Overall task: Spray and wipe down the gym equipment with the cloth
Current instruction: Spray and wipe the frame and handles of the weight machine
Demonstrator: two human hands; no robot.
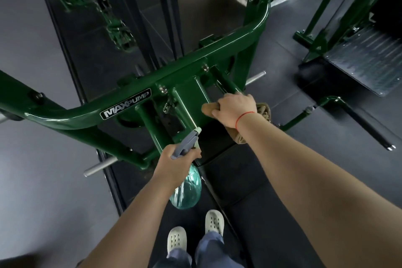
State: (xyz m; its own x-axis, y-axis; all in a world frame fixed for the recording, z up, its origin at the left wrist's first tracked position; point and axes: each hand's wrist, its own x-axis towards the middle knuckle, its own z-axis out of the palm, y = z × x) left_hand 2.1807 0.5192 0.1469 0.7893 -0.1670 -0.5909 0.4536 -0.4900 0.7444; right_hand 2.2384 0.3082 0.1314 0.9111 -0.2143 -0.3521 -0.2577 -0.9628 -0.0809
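Observation:
A dark green gym machine frame (134,102) with a "MAXPUMP" badge crosses the middle of the view. My right hand (236,111) grips a tan cloth (263,111) and presses it against the green plate at the frame's centre; part of the cloth hangs below my wrist. My left hand (174,165) holds a spray bottle (187,191) by its grey trigger head. The bottle's teal, see-through body hangs below my hand and its nozzle points toward the green plate.
A black padded bench (245,180) runs from the frame toward my feet. Chrome pegs (100,166) stick out of the frame at lower left and right. Another green machine with a ribbed footplate (365,59) stands at the right. The floor is dark rubber.

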